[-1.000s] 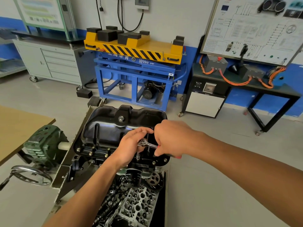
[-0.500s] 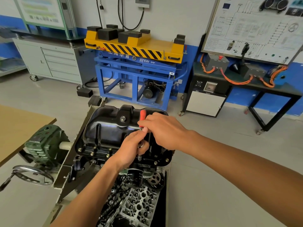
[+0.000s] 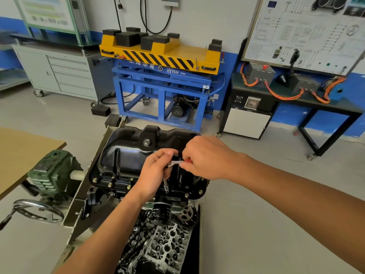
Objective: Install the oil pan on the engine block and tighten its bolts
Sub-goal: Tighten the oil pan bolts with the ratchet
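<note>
Extension (image 3: 165, 185) sits on a bolt on the oil pan's (image 3: 128, 153) near flange. The pan is seated on the engine block (image 3: 120, 192), other flange bolts (image 3: 186, 195) in. Left hand (image 3: 156, 175) pinches the ratchet (image 3: 174, 163) head, right hand (image 3: 207, 157) is wrapped round the red handle. Keep the extension square, short strokes, snug evenly. 0.5 s ago the handle pointed up over the pan; now it's level, right of the head.

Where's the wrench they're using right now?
The wrench is near the middle of the head view, above the black oil pan: the left hand holds its head, the right hand its red handle.
</note>
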